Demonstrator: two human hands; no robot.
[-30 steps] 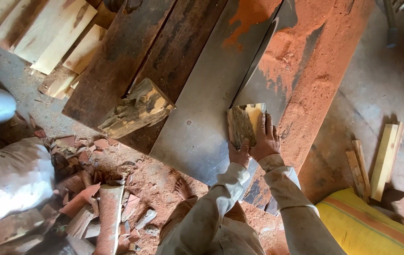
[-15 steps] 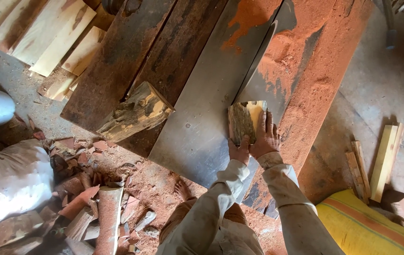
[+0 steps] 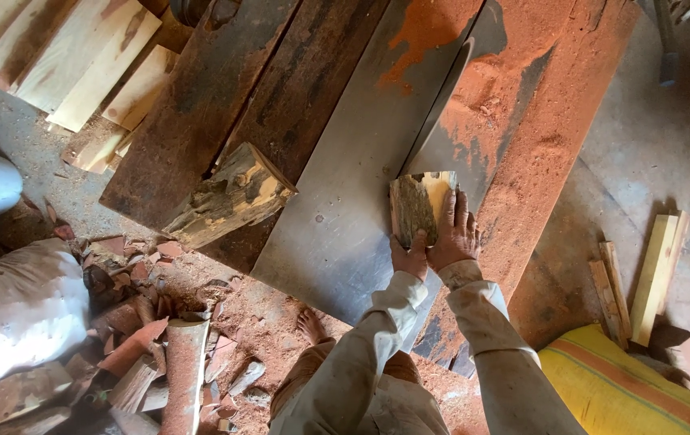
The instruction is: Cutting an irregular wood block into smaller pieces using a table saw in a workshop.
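A small chunk of wood (image 3: 419, 205), bark on one side and pale yellow on the other, stands on the grey metal saw table (image 3: 337, 209) against the thin saw blade (image 3: 440, 109). My left hand (image 3: 409, 259) presses on the chunk's near left corner. My right hand (image 3: 457, 234) lies flat along its right side, fingers stretched toward the blade. Both arms wear pale, dusty sleeves.
A rough log piece (image 3: 228, 197) lies on the table's left edge. Red sawdust (image 3: 538, 121) covers the right side of the bench. Offcuts (image 3: 159, 362) pile on the floor at left, beside a white sack (image 3: 14, 314). Planks (image 3: 655, 274) and a yellow sack (image 3: 627, 387) lie right.
Both hands have pushed the wood chunk slightly further along the blade. Nothing else has moved.
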